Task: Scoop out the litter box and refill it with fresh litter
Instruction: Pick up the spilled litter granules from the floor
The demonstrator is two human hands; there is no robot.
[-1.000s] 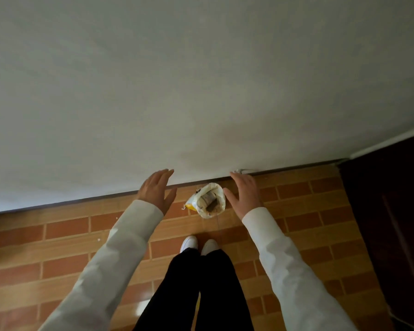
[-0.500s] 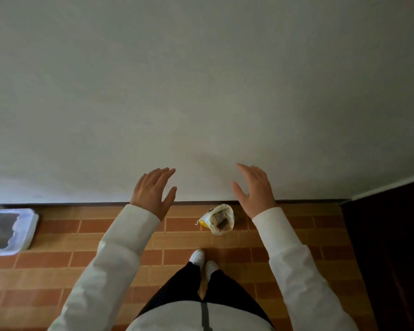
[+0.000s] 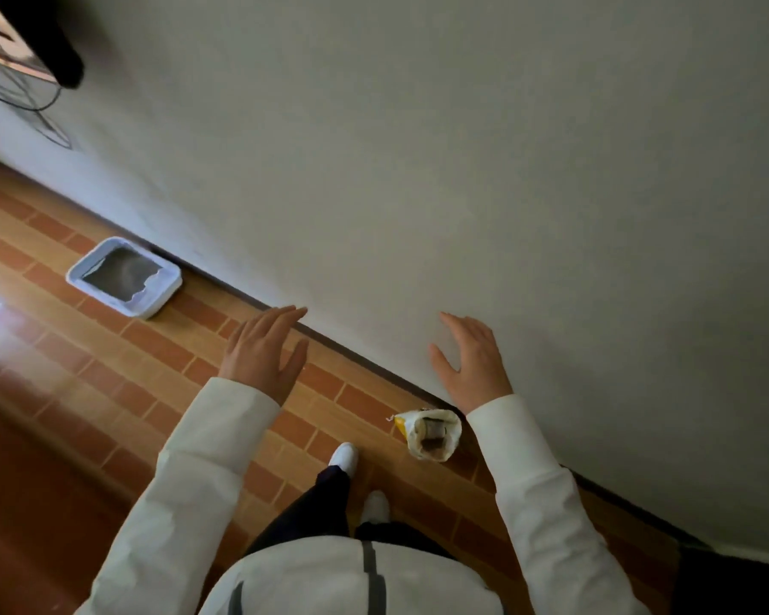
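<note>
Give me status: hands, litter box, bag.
Left hand open, right hand open, both empty. Litter box by wall, untouched. Bag open by feet. Nothing in the way.

One head cam only, so no shared area w/ another view. Looks steeply down and fwd, tilted, from above both outstretched hands: floor [image 3: 107, 392] below and left of them, wall [image 3: 462, 148] just beyond the fingertips.

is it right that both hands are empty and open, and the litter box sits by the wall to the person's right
Not quite. In the head view the litter box sits by the wall to the person's left, not right. The left hand and right hand are indeed empty and open.
</note>
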